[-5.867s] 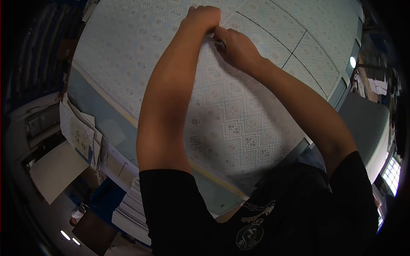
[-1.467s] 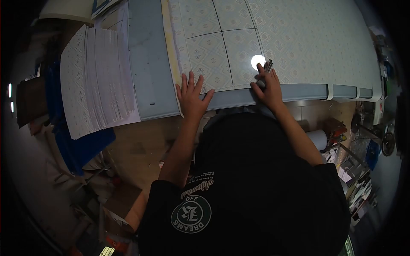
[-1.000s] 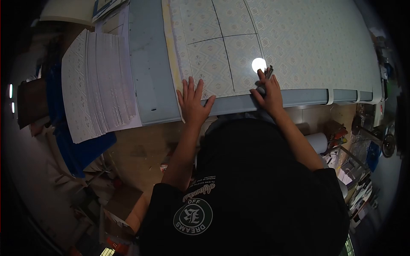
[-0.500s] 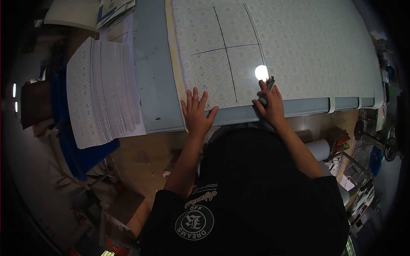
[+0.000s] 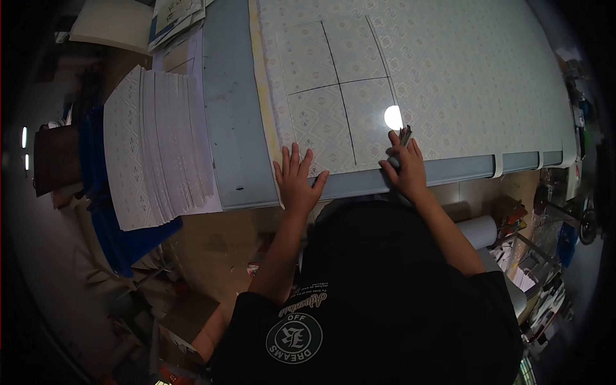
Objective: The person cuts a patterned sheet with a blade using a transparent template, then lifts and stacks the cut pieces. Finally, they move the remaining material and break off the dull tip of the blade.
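L hand (image 5: 295, 183) spread flat on sheet (image 5: 449, 64); R hand (image 5: 405, 168) grips cutter (image 5: 405, 135), blade hidden

One camera sits on the person's head and looks steeply down, past the black shirt (image 5: 385, 289) that fills the near part. The table (image 5: 224, 128) with the patterned sheet (image 5: 462, 64) lies far, the floor (image 5: 212, 237) near left. The lens is very wide, with dark round corners. The left hand (image 5: 296, 183) and the right hand (image 5: 405, 172), holding a cutter (image 5: 405, 134), are close, near the middle.
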The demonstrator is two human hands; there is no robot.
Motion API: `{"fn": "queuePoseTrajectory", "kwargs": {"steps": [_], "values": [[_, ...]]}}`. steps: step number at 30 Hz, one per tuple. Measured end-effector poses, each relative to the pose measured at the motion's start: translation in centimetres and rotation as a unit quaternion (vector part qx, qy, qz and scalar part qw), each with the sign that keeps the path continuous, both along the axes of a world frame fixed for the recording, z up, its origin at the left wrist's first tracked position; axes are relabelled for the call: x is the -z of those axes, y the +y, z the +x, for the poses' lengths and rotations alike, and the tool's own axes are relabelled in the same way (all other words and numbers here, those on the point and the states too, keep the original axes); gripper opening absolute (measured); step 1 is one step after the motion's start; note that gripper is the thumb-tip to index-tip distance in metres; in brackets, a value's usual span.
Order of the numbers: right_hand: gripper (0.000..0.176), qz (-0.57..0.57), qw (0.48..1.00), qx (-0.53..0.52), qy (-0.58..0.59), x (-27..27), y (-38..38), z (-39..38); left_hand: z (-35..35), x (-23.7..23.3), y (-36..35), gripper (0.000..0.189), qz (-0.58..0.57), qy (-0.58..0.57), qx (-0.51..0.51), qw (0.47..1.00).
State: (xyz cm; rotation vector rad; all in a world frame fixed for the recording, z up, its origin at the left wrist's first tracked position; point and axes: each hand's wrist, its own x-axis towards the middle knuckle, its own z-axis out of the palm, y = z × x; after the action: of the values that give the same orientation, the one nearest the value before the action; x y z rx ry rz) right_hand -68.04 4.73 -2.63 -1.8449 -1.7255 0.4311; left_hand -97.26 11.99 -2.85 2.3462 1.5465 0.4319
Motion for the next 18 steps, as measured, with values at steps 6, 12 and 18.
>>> {"fn": "queuePoseTrajectory", "kwargs": {"steps": [6, 12, 18], "values": [[0.031, 0.004, 1.0, 0.003, 0.006, 0.12, -0.04, -0.04, -0.01, 0.08, 0.01, 0.064, 0.004, 0.003, 0.001, 1.0], [0.03, -0.008, 1.0, 0.0, 0.013, 0.14, -0.11, 0.04, 0.0, -0.07, 0.04, 0.064, 0.003, 0.001, 0.003, 1.0], [0.031, 0.003, 1.0, 0.002, 0.008, 0.27, -0.06, -0.06, 0.04, -0.28, 0.1, 0.064, -0.006, -0.001, -0.001, 1.0]]}}
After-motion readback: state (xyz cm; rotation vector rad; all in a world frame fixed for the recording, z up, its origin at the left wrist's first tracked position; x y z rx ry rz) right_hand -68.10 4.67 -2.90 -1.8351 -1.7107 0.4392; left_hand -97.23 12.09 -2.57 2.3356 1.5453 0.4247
